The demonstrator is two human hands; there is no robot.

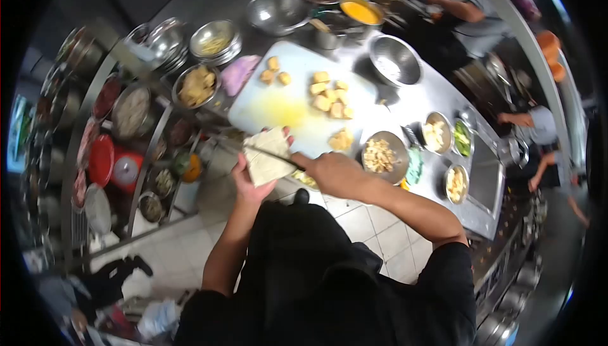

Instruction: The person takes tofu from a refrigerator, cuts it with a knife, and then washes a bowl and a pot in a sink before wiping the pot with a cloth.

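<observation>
A pale block of tofu [269, 172] rests on the palm of my left hand [249, 189], whose fingers curl around its edges. My right hand [335, 174] grips the handle of a knife [272, 155]; its blade lies across the top of the tofu. Whether it has cut in is hard to tell. Just beyond both hands is a white cutting board [253, 108] with a yellow wet stain. On it sit several golden-yellow chunks [329, 98], a smaller group of chunks [273, 63] and a separate piece [341, 139] near the front edge.
Right of the board stand a bowl of chopped pieces [380, 156], an empty metal bowl [396, 60] and smaller filled bowls [436, 132]. At left are a bowl of yellow pieces [197, 86], a purple cloth-like item [239, 74] and shelves with a red basin [101, 159]. Other people work at right.
</observation>
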